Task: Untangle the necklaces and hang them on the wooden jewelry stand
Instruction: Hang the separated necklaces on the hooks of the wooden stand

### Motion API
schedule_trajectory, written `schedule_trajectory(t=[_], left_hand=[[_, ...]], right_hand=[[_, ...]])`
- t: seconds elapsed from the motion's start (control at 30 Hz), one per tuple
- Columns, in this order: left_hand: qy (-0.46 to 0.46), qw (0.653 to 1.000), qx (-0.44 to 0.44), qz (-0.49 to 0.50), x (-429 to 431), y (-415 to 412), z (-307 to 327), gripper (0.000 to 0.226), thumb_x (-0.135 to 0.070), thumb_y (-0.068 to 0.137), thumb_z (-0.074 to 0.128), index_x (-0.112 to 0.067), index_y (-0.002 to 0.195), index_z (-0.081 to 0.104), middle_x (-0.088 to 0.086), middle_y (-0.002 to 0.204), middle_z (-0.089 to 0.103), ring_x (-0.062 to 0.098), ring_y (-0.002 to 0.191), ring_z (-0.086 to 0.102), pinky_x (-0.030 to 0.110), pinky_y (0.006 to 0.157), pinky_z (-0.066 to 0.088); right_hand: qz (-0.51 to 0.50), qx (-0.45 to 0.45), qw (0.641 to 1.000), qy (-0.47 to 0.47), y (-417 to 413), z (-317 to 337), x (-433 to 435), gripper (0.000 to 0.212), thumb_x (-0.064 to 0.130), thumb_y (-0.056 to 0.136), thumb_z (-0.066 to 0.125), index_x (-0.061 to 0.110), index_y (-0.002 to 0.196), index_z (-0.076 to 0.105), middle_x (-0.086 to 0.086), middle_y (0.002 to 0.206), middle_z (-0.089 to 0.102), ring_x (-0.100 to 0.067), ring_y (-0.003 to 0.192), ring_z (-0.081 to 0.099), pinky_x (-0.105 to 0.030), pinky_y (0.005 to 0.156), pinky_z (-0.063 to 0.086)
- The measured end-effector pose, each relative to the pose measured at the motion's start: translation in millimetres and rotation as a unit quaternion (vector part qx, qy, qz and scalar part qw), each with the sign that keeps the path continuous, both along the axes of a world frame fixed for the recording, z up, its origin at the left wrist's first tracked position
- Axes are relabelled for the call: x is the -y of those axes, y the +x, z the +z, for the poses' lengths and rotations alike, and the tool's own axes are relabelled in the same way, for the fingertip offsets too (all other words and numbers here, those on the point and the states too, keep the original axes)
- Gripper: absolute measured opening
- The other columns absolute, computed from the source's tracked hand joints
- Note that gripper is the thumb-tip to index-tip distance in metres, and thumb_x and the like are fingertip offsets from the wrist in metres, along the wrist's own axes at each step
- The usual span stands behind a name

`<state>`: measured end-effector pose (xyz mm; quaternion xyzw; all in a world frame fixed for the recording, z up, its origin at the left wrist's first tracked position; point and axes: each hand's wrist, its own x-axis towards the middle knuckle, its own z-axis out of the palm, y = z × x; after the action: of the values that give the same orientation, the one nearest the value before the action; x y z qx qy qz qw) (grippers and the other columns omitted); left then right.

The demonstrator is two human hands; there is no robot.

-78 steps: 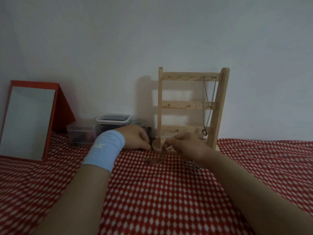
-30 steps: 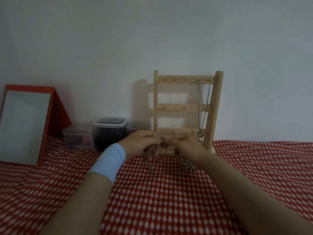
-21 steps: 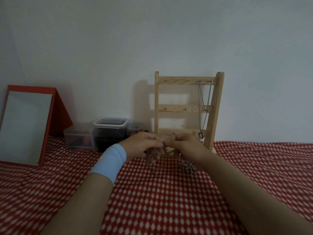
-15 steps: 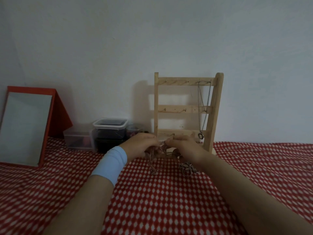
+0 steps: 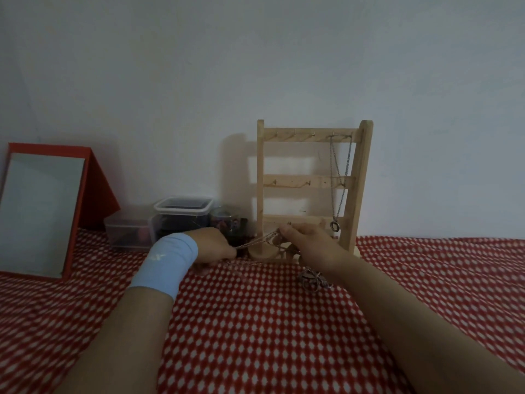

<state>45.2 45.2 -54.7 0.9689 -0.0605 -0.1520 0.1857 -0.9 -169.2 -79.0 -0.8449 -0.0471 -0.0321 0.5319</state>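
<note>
My left fingers and right fingers each pinch the chain, stretched taut between them to loosen its tangle.

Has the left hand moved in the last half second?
Yes. The left hand has pulled leftward, away from the left post of the jewelry stand, stretching a chain between it and the right hand.

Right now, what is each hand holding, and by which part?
A thin chain, stretched between them: the left hand pinches its left part, the right hand its right part.
</note>
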Motion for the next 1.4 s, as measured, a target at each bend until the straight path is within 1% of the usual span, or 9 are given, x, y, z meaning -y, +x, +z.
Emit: schedule_trajectory(t=[0.23, 0.37, 0.5, 0.57, 0.73, 0.87, 1.1, 1.33, 1.4], left_hand=[[0.124, 0.989, -0.082, -0.013, -13, -8, 14, 0.039, -0.035, 0.082, 0.07, -0.013, 0.114, 0.066, 0.0, 0.098, 0.062, 0.012, 0.073, 0.06, 0.021, 0.061, 0.051], [0.181, 0.977, -0.105, -0.036, -16, -11, 11, 0.047, -0.022, 0.086, 0.072, -0.012, 0.13, 0.059, 0.006, 0.129, 0.062, 0.02, 0.107, 0.065, 0.03, 0.093, 0.054], [0.155, 0.987, 0.026, -0.044, -21, -6, 3, 0.013, -0.012, 0.089, 0.063, -0.016, 0.099, 0.071, 0.004, 0.112, 0.071, 0.019, 0.101, 0.068, 0.027, 0.085, 0.053], [0.042, 0.999, 0.02, -0.02, -23, -2, 1, 0.028, 0.002, 0.09, 0.05, -0.018, 0.075, 0.065, 0.005, 0.091, 0.07, 0.019, 0.086, 0.064, 0.03, 0.085, 0.052], [0.102, 0.995, -0.003, 0.009, -38, -2, -4, 0.03, -0.007, 0.096, 0.043, -0.004, 0.112, 0.068, 0.01, 0.105, 0.066, 0.028, 0.103, 0.065, 0.027, 0.074, 0.05], [0.239, 0.969, -0.065, -0.015, -46, -11, -1, 0.048, -0.033, 0.09, 0.055, -0.014, 0.134, 0.058, 0.006, 0.137, 0.056, 0.021, 0.117, 0.057, 0.03, 0.102, 0.047], [-0.158, 0.979, 0.073, -0.109, 6, -33, -5, 0.033, -0.033, 0.091, 0.063, -0.023, 0.122, 0.067, -0.01, 0.116, 0.069, 0.007, 0.108, 0.062, 0.024, 0.103, 0.042], [-0.332, 0.94, 0.058, -0.054, 14, -26, -27, 0.015, -0.014, 0.093, 0.062, -0.009, 0.099, 0.075, 0.007, 0.088, 0.077, 0.022, 0.075, 0.07, 0.032, 0.082, 0.058], [-0.324, 0.943, 0.055, -0.052, 12, -26, -28, 0.015, -0.016, 0.095, 0.06, -0.012, 0.098, 0.075, 0.001, 0.082, 0.077, 0.018, 0.066, 0.061, 0.027, 0.069, 0.056]], right_hand=[[0.036, -0.015, 0.999, -0.011, 0, -1, -1, 0.036, 0.037, 0.108, 0.043, 0.013, 0.114, 0.068, 0.004, 0.107, 0.073, -0.01, 0.089, 0.067, -0.016, 0.067, 0.05], [0.049, -0.02, 0.998, -0.029, -2, -1, -1, 0.031, 0.037, 0.108, 0.044, 0.021, 0.101, 0.07, 0.006, 0.102, 0.074, -0.006, 0.079, 0.065, -0.014, 0.059, 0.047], [0.055, -0.013, 0.998, -0.026, 0, -3, -1, 0.027, 0.031, 0.106, 0.05, 0.017, 0.095, 0.07, 0.003, 0.087, 0.076, 0.002, 0.06, 0.065, -0.013, 0.055, 0.048], [0.062, -0.013, 0.998, -0.011, -1, -2, 0, 0.024, 0.026, 0.106, 0.052, 0.015, 0.093, 0.07, 0.003, 0.083, 0.076, 0.004, 0.056, 0.064, -0.01, 0.051, 0.046], [0.072, -0.015, 0.996, -0.044, 2, -5, 2, 0.016, 0.022, 0.101, 0.061, 0.016, 0.095, 0.074, -0.003, 0.091, 0.078, -0.017, 0.085, 0.072, -0.029, 0.085, 0.058], [0.087, -0.013, 0.993, -0.081, 4, -7, 0, 0.017, 0.026, 0.1, 0.062, 0.021, 0.094, 0.077, 0.001, 0.097, 0.078, -0.02, 0.099, 0.072, -0.039, 0.099, 0.054], [0.097, -0.009, 0.995, -0.028, 2, -7, -3, 0.019, 0.023, 0.101, 0.061, 0.016, 0.096, 0.077, 0.002, 0.09, 0.078, -0.01, 0.081, 0.071, -0.027, 0.081, 0.056], [0.112, -0.004, 0.994, 0.011, 1, -3, 2, 0.015, 0.017, 0.1, 0.062, 0.015, 0.094, 0.076, 0.01, 0.07, 0.072, 0.001, 0.06, 0.063, -0.012, 0.055, 0.047], [0.125, -0.013, 0.992, 0.003, 1, -4, 4, 0.009, 0.012, 0.094, 0.071, 0.017, 0.098, 0.077, 0.011, 0.076, 0.076, 0.001, 0.07, 0.069, -0.012, 0.065, 0.051]])
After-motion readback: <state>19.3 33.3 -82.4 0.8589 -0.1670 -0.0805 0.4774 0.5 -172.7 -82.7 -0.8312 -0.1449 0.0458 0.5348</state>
